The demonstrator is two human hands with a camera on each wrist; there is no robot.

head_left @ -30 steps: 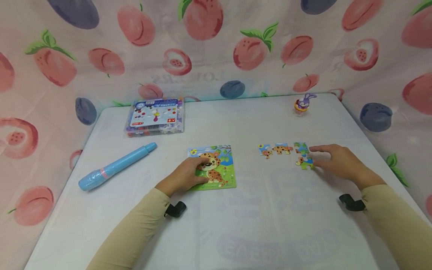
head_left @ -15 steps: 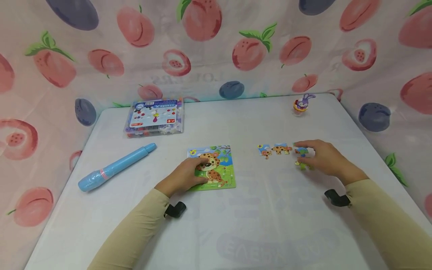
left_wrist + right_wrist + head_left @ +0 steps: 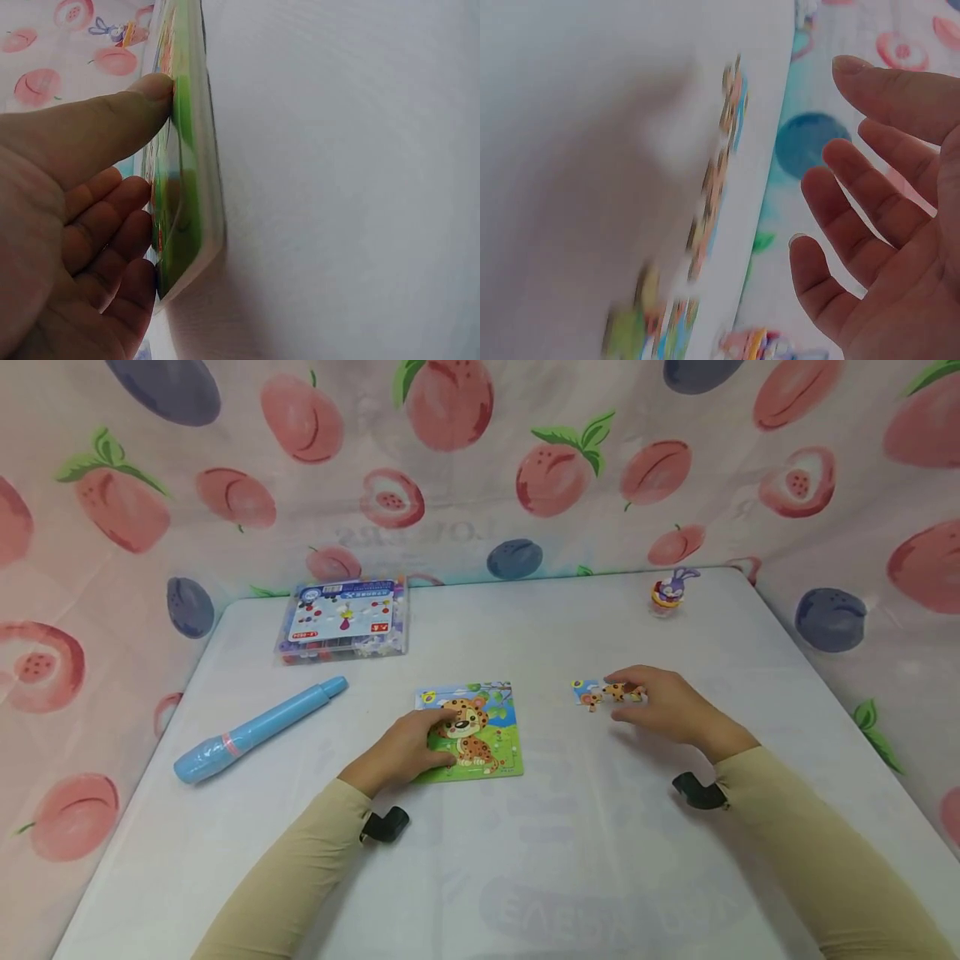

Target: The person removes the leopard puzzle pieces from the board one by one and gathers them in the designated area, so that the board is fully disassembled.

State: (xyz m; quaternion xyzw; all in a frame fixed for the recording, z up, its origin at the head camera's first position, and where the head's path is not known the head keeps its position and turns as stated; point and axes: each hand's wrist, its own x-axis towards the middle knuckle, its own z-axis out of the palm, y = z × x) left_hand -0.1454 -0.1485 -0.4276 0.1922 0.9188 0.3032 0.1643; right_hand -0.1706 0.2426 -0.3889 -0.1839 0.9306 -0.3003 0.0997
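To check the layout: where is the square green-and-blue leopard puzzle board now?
In the head view, the puzzle board lies centrally, touching the left hand, right of the long blue tube.

Your sleeves [image 3: 292, 868] look matt cloth, your puzzle board [image 3: 491, 743] smooth and glossy, the box [image 3: 341, 620] clear shiny plastic; the puzzle pieces [image 3: 587, 693], blurred close up, may be card.

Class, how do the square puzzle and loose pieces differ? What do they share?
The square puzzle is big; the loose pieces are small. The square puzzle has straight outer edges; the loose pieces, irregular ones. The left hand rests on the square puzzle; the right hand hovers over the loose pieces. Both show spotted animals.
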